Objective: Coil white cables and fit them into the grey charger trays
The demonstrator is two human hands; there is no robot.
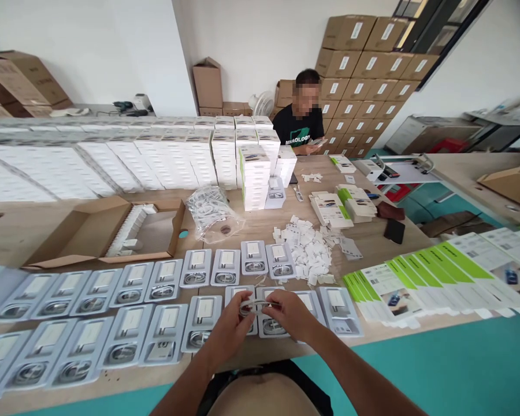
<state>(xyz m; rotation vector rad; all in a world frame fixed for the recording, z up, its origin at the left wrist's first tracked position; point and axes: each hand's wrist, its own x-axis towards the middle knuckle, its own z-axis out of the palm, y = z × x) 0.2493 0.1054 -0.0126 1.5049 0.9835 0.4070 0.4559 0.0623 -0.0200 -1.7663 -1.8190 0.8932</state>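
A coiled white cable (256, 306) is held between my two hands, just above the front row of trays. My left hand (231, 326) pinches the coil's left side, and my right hand (292, 313) pinches its right side. Beneath them, a pale plastic tray (275, 342) holds another coiled cable, partly covered by my right hand. To the right, a tray (335, 297) carries a white charger block in its upper recess. On the left, several trays (127, 318) hold charger blocks above coiled cables. One tray (167, 315) shows a flat printed piece in its lower recess.
A bag of cables (208, 205) and an open carton (156, 254) with white blocks lie beyond the trays. White paper pieces (309, 248) form a pile. Printed sleeves (437, 271) line the right side. A co-worker (301, 118) sits across, beside stacked white boxes (255, 179).
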